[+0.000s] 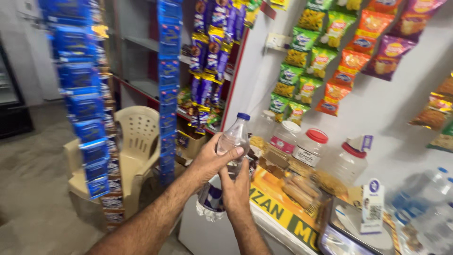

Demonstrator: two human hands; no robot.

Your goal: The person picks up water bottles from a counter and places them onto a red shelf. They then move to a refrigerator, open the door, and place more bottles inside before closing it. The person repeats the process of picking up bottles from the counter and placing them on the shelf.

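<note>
While both hands close on a clear plastic bottle above the table edge, the left hand wraps its middle and the right hand clasps beneath; jars stand just beyond the grip, snack packets hanging farther back.

Both forearms bare and hairy (no sleeves, seemingly no jewellery).

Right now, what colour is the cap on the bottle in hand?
Blue. The cap tops a clear plastic bottle; it shows best in the head view.
</note>
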